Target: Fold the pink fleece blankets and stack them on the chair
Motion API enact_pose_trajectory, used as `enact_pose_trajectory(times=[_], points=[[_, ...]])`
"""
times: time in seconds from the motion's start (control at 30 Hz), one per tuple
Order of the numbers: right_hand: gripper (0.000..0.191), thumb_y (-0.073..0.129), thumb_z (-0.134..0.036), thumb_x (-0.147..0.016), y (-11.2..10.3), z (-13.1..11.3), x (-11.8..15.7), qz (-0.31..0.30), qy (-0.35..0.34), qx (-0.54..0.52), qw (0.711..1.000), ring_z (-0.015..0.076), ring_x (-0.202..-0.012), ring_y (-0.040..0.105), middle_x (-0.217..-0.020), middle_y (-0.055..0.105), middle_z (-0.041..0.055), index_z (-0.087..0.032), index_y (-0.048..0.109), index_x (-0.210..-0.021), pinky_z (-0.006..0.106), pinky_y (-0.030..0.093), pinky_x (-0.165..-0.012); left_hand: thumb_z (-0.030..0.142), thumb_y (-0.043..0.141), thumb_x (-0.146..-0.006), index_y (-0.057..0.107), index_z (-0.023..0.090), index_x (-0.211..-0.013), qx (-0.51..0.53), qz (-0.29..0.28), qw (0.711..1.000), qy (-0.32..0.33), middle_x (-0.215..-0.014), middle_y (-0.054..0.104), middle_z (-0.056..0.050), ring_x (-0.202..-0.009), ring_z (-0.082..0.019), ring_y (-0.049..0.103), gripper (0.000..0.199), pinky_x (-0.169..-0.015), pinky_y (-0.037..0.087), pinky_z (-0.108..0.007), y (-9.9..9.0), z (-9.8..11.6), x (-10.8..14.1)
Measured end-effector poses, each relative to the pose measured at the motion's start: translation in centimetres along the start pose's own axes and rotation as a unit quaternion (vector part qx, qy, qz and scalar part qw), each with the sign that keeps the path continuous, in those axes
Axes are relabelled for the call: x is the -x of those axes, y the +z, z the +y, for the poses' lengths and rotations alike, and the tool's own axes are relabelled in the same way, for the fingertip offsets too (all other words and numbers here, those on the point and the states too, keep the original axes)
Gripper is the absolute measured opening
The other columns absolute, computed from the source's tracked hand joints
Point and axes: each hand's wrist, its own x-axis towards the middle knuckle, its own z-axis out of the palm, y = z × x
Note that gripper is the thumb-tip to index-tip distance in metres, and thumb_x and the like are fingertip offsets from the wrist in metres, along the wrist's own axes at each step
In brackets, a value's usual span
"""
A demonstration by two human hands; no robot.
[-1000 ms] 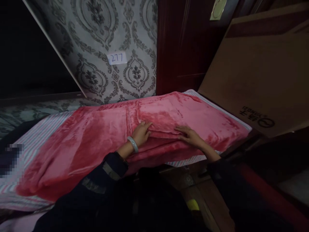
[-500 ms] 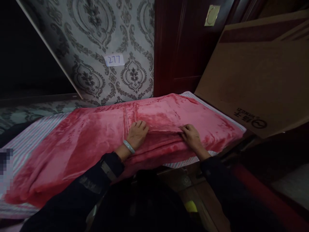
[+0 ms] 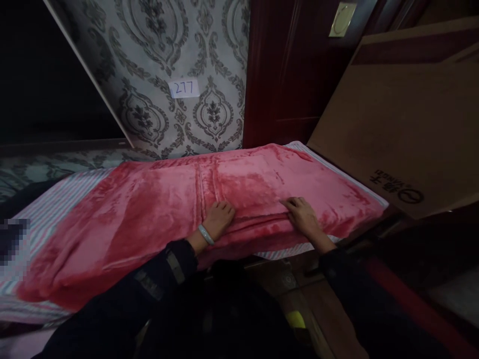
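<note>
A pink plush blanket [image 3: 149, 199] lies spread in front of me, with a folded strip running along its near middle. My left hand [image 3: 220, 218], wearing a pale bangle [image 3: 206, 234], is closed over the left end of that fold, its fingertips partly hidden in the pile. At the fold's right end, my right hand [image 3: 301, 214] pinches the fabric between thumb and fingers. Between the two hands the folded edge lies low against the blanket. Vertical creases run up from beside my left hand.
Striped cloth [image 3: 63, 199] shows under the blanket at both ends. A large cardboard box [image 3: 404, 119] leans at the right. Behind are patterned wallpaper with a paper label [image 3: 184, 89], a dark red door [image 3: 280, 65], and a dark screen [image 3: 56, 75] at the left.
Both hands have come slightly nearer to me. The strip of blanket that was lifted between them now lies flatter. The view has shifted a little to the left.
</note>
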Motion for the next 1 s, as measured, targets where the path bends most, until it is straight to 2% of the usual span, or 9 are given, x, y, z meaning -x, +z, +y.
enact_pose_trajectory(times=[0.17,0.37,0.5,0.6,0.7,0.83,0.93,1.0], points=[[0.048,0.049,-0.006,-0.086,0.1,-0.2,1.1,0.035,0.003,0.019,0.999,0.0280,-0.095,0.054,-0.104,0.064,0.0127,-0.021,0.070,-0.126,0.040,0.047,-0.079,0.012,0.043,-0.098,0.066,0.014,-0.107,-0.013,0.025,0.999,-0.017,-0.107,0.066,-0.016,-0.106,-0.031,0.056,0.025,-0.088,0.042,-0.046,-0.3,0.3,0.3],[0.046,0.047,-0.006,-0.088,0.4,-0.5,2.0,0.071,-0.044,0.006,0.996,0.0269,-0.092,0.055,-0.101,0.065,0.0124,-0.020,0.069,-0.125,0.039,0.048,-0.077,0.013,0.044,-0.098,0.065,0.014,-0.110,-0.014,-0.039,0.998,-0.047,-0.105,0.068,-0.013,-0.101,-0.028,0.060,0.024,-0.085,0.043,-0.042,0.6,0.9,1.1],[0.046,0.045,-0.006,-0.089,0.5,-0.6,2.2,0.098,-0.048,0.005,0.994,0.0277,-0.094,0.056,-0.100,0.064,0.0124,-0.021,0.068,-0.126,0.039,0.049,-0.078,0.013,0.043,-0.098,0.065,0.014,-0.110,-0.016,-0.001,0.998,-0.068,-0.107,0.067,-0.013,-0.104,-0.029,0.060,0.025,-0.087,0.044,-0.043,0.3,1.0,1.5],[0.048,0.045,-0.007,-0.091,0.7,-0.8,2.4,0.083,-0.046,0.012,0.995,0.0281,-0.094,0.056,-0.103,0.064,0.0128,-0.023,0.066,-0.131,0.040,0.049,-0.077,0.013,0.043,-0.098,0.065,0.015,-0.111,-0.015,0.007,0.996,-0.084,-0.107,0.067,-0.013,-0.102,-0.028,0.061,0.026,-0.088,0.044,-0.044,0.2,1.4,1.8],[0.052,0.047,-0.007,-0.089,1.1,-0.9,2.6,0.070,-0.045,0.021,0.996,0.0281,-0.093,0.056,-0.104,0.065,0.0127,-0.026,0.065,-0.133,0.041,0.049,-0.076,0.011,0.045,-0.096,0.065,0.015,-0.112,0.000,-0.014,0.996,-0.084,-0.107,0.068,-0.013,-0.100,-0.028,0.062,0.026,-0.087,0.044,-0.044,0.8,2.0,2.2],[0.052,0.047,-0.006,-0.088,1.4,-0.8,2.7,0.074,-0.032,0.019,0.997,0.0272,-0.092,0.057,-0.102,0.066,0.0123,-0.026,0.068,-0.131,0.040,0.048,-0.078,0.012,0.046,-0.097,0.064,0.016,-0.117,0.009,-0.003,0.995,-0.098,-0.109,0.067,-0.013,-0.104,-0.028,0.061,0.027,-0.088,0.045,-0.043,1.8,2.3,2.5],[0.049,0.046,-0.010,-0.090,0.5,-0.7,2.7,0.065,-0.028,-0.007,0.997,0.0265,-0.092,0.058,-0.101,0.066,0.0121,-0.024,0.068,-0.131,0.040,0.049,-0.079,0.013,0.047,-0.097,0.063,0.018,-0.120,0.010,-0.007,0.992,-0.128,-0.114,0.066,-0.012,-0.106,-0.027,0.060,0.028,-0.088,0.046,-0.042,1.8,2.1,2.6],[0.042,0.048,-0.020,-0.093,-0.7,-0.9,2.3,0.059,-0.032,-0.042,0.997,0.0267,-0.095,0.060,-0.102,0.067,0.0120,-0.022,0.068,-0.131,0.042,0.051,-0.082,0.013,0.047,-0.097,0.063,0.018,-0.119,0.011,-0.006,0.991,-0.131,-0.113,0.066,-0.011,-0.105,-0.026,0.060,0.027,-0.089,0.046,-0.041,1.6,2.0,2.5]])
